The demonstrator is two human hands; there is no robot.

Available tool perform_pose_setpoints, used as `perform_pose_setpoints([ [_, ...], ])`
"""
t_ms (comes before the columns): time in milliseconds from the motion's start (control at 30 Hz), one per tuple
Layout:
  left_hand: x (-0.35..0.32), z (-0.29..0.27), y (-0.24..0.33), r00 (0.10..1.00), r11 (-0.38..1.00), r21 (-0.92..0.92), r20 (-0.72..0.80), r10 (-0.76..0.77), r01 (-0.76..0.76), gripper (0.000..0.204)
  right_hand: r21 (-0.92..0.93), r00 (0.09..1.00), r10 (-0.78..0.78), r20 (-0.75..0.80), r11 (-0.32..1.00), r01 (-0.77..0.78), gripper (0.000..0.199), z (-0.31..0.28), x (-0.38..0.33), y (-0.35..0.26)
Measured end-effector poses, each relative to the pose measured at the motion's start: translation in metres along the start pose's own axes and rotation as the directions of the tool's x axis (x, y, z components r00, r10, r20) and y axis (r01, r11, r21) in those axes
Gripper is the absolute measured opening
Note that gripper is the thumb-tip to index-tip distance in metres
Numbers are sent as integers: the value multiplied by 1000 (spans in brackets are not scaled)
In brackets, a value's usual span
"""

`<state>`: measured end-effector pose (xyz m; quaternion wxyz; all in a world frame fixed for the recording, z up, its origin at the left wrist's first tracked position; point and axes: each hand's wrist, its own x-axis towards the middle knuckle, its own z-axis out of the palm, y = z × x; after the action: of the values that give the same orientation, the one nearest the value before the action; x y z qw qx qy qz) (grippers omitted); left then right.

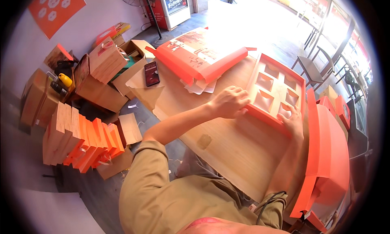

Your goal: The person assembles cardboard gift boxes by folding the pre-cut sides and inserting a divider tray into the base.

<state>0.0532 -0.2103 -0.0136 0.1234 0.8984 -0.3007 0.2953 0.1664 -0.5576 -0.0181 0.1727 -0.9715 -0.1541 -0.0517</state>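
Observation:
A shallow orange box [301, 82] lies on the wooden table, right of its middle. Its pale insert [278, 88] has several square hollows, and I see nothing standing in them. My left hand [230, 102] is at the box's left wall, fingers curled and thumb low against the edge; exactly how the fingertips meet it is partly hidden. My right hand [293, 122] grips the near right corner, its fingers over the rim by a hollow and its thumb toward the near wall.
Folded orange printed sheets [195, 57] lie at the table's far side, beside a phone [152, 74]. A large orange box lid [329, 148] stands close on the right. Cartons [97, 87] and stacked orange bags [87, 138] crowd the left floor. A chair [315, 67] stands beyond.

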Motion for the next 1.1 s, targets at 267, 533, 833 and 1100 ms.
perform_pose_setpoints([
  [267, 76, 39, 17, 976, 998, -52, 216, -28, 40, 32, 102, 990, -122, 74, 988, 115, 47, 5, 10, -16],
  [533, 108, 45, 10, 885, 960, -144, 440, -154, 239, 26, 18, 987, -85, 134, 996, 83, 57, -1, 1, -31],
  [833, 104, 6, 19, 850, 980, -97, 516, -102, 176, 20, 131, 991, -125, 54, 984, 117, 46, -18, -4, -52],
  [1100, 104, -49, 1, 894, 944, -43, 338, -294, 327, 8, 346, 996, -10, 83, 938, -19, 35, -32, -3, -60],
])
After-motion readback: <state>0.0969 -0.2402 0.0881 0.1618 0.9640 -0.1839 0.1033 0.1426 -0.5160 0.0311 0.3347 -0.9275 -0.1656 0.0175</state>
